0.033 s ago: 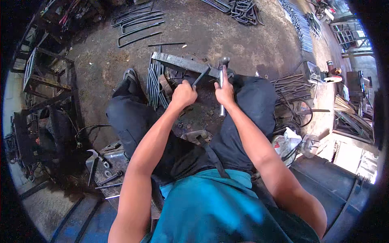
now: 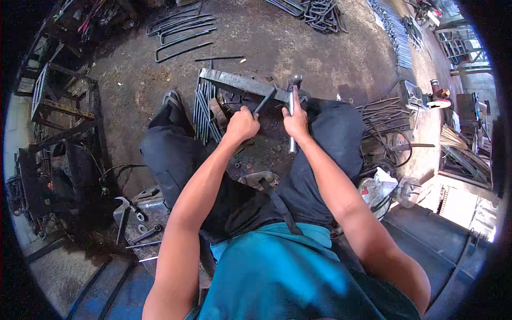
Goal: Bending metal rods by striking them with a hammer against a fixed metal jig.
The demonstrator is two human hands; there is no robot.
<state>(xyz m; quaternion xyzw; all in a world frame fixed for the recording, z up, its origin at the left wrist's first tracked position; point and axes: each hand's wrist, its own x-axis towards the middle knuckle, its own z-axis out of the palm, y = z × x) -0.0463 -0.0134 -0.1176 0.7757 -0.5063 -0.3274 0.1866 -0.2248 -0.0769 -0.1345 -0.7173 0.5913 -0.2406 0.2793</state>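
Note:
My left hand [image 2: 242, 125] is closed around a dark metal rod [image 2: 265, 101], whose far end lies across a thick steel bar [image 2: 232, 81] in front of my knees. In my right hand [image 2: 295, 122] is a hammer [image 2: 293, 144], its fingers wrapped around the pale metal handle and one stretched along it. The rounded hammer head points away from me, beside the right end of the steel bar. A bundle of straight rods [image 2: 204, 112] lies left of the bar, near my left foot.
Bent U-shaped rods [image 2: 184, 45] lie on the floor at far left, with more bent pieces [image 2: 322, 15] at the top. Rods [image 2: 381, 114] are piled right of my knee. A claw hammer [image 2: 124, 213] and wrench [image 2: 146, 233] rest on a metal surface at left. A metal frame [image 2: 64, 109] stands beyond.

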